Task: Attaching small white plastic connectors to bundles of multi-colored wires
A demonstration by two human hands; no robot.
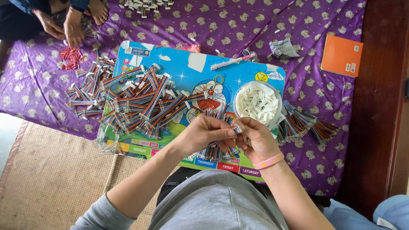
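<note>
My left hand and my right hand meet over the front edge of a blue cartoon lap board. Both pinch the same multicoloured ribbon cable piece between the fingertips. A loose bunch of striped cable pieces lies under my hands. A round clear bowl of small white connectors stands just beyond my right hand. A large heap of finished striped cables with white ends covers the board's left half.
More cable bundles lie right of the bowl on the purple patterned sheet. An orange booklet rests at far right. Another person's hands work at top left beside red pieces. A woven mat lies lower left.
</note>
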